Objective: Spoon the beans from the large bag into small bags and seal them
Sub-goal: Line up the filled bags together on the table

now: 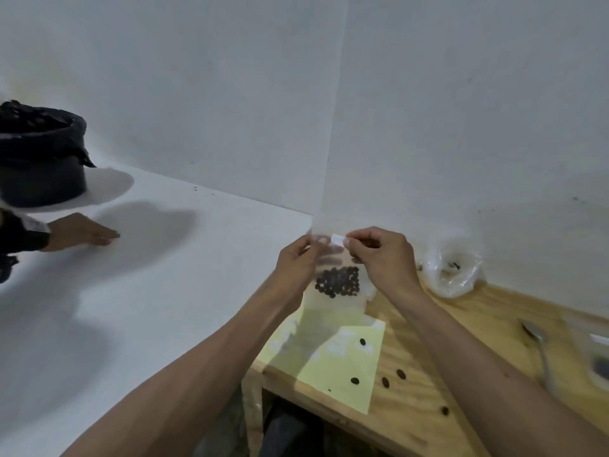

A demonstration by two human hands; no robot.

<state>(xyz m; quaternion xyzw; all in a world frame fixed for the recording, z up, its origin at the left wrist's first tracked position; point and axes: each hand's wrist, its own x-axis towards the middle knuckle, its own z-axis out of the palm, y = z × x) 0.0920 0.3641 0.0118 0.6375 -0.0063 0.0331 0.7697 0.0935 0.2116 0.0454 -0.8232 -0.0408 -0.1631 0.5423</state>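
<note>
Room: white walls, wooden table point(461, 341).
Large bag point(453, 272): by wall, near empty.
Small bag point(336, 285): held up over table edge, beans point(337, 281) at bottom.
Left hand point(296, 265), right hand point(385, 258): fingers pinch bag top.
Sealing: keep bag upright, press strip end to end.
Loose beans point(392, 379) on table.

Bare workroom, plain white walls point(230, 94), raw plywood bench point(428, 374), lined bin point(39, 153)

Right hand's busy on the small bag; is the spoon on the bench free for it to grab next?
Probably yes, once it lets go. The right hand pinches the top of the small bag together with the left hand. The spoon lies uncovered on the wooden bench to its right, nothing between.
</note>
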